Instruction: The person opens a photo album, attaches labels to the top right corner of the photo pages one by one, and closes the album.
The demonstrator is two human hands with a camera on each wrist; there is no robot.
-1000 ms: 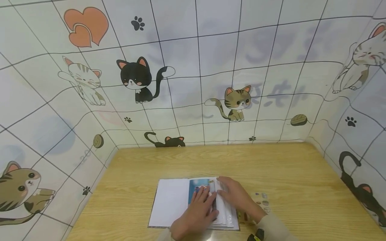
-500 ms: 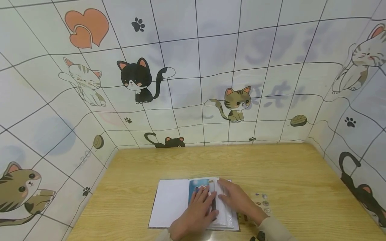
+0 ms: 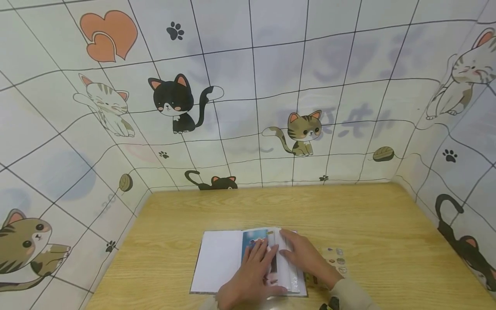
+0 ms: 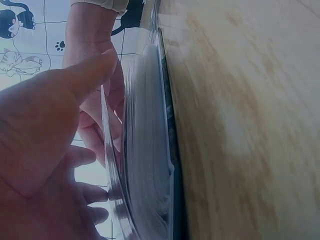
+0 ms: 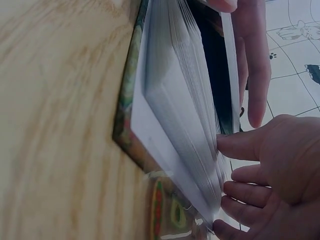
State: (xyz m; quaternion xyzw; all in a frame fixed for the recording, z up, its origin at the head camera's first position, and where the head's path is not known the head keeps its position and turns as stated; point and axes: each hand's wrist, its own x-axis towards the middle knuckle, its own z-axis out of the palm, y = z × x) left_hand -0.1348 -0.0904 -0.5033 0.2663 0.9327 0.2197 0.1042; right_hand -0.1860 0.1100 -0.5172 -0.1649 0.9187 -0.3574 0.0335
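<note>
A photo album (image 3: pixel 217 262) lies open on the wooden table, its left side a plain white inner cover. My left hand (image 3: pixel 249 273) rests over a blue-topped photo (image 3: pixel 253 236), fingers straight and thumb stretched towards the near edge. In the left wrist view, one clear sleeve page (image 4: pixel 112 175) stands raised from the thick page stack (image 4: pixel 145 135), with the left hand (image 4: pixel 45 135) against it. My right hand (image 3: pixel 306 256) touches the right part of the pages. The right wrist view has its thumb and fingertips (image 5: pixel 245 192) along the page edges (image 5: pixel 195 100), fingers fairly straight.
A clear sheet of small stickers (image 3: pixel 337 260) lies to the right of the album, partly under the right forearm. Walls with a grid and cartoon cats (image 3: pixel 174 103) enclose the wooden table (image 3: pixel 174 215) at the back and both sides.
The left thumb has spread down and to the right, towards the album's near edge, baring more of the photo's lower part. The right hand stays almost where it was.
</note>
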